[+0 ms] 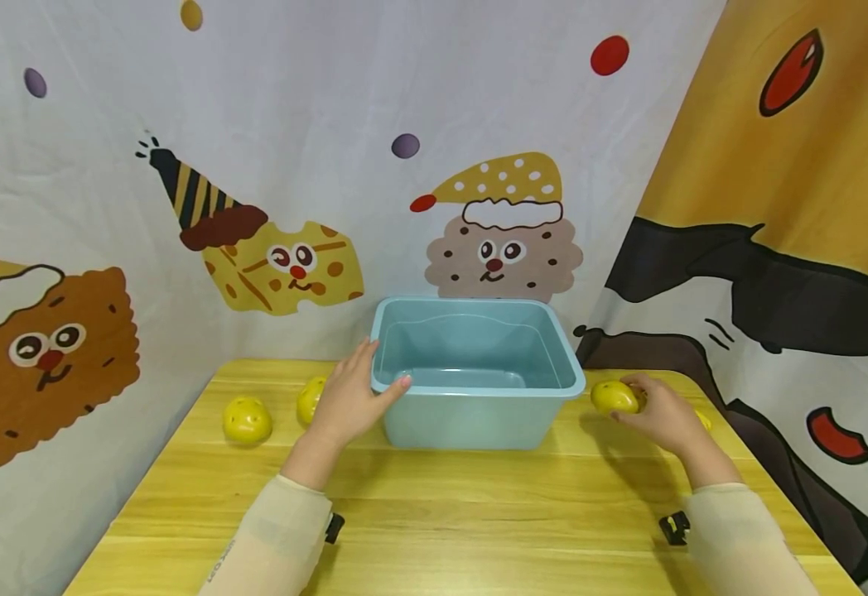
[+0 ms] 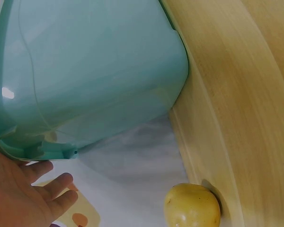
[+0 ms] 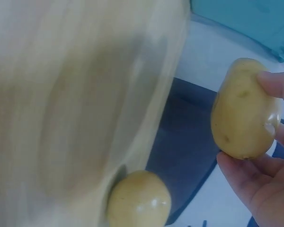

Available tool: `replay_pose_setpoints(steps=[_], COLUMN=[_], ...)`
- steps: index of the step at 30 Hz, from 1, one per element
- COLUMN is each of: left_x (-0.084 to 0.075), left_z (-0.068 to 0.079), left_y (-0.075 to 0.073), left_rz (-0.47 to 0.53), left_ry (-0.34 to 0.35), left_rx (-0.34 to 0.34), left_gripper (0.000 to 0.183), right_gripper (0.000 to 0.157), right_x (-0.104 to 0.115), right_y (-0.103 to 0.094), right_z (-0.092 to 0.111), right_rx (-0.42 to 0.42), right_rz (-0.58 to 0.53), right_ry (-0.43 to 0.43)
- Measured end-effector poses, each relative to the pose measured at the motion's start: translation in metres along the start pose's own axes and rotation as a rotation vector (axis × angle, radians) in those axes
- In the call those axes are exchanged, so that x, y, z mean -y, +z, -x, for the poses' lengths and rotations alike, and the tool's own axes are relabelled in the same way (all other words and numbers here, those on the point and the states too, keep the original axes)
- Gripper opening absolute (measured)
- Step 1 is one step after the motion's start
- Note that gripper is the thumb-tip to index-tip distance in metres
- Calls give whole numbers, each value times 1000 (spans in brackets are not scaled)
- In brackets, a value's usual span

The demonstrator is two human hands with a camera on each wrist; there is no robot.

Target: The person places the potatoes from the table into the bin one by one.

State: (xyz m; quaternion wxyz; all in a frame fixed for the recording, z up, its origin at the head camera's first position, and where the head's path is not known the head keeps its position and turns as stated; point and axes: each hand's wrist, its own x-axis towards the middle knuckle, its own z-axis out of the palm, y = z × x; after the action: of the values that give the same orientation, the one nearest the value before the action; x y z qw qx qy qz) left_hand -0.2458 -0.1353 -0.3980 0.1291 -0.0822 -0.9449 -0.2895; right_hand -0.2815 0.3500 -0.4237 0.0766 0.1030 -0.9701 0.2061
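Note:
A light-blue plastic tub (image 1: 471, 418) stands at the back middle of the table. My left hand (image 1: 348, 393) rests at its left front corner, thumb over the rim, the other fingers loosely extended along the outside. In the right wrist view, a yellow potato (image 3: 246, 111) is pinched between the thumb and fingers of my right hand (image 3: 270, 182). Seen from the head, this potato (image 1: 614, 397) is raised above the table just right of the tub. Another potato (image 3: 139, 201) lies on the table near my right hand, mostly hidden by it in the head view.
To the left of the tub, one potato (image 1: 247, 420) lies on the wooden table (image 1: 471, 521). A second potato (image 1: 309, 400) is partly hidden behind my left hand. A curtain printed with cartoon figures (image 1: 315, 108) hangs behind the table's back edge.

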Motion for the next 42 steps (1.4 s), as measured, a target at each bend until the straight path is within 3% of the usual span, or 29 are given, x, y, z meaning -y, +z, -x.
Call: replay_pose_setpoints(steps=[20,27,36,42], left_x=[0,0,-1,0], left_z=[0,0,1,0], left_y=[1,0,-1,-1], left_rz=[-15,-15,-17,-7], left_ry=[-6,-7,-9,-3], left_rx=[4,4,8,7], left_gripper=[98,93,96,88], right_gripper=[71,69,77,79], right_x=[18,24,32,38], right_y=[-23,-30,-40,-46], right_z=[3,5,9,12], right_rx=[-11,-49,-37,-37], right_rz=[-5,47,58,56], right_ry=[-9,-22,21,17])
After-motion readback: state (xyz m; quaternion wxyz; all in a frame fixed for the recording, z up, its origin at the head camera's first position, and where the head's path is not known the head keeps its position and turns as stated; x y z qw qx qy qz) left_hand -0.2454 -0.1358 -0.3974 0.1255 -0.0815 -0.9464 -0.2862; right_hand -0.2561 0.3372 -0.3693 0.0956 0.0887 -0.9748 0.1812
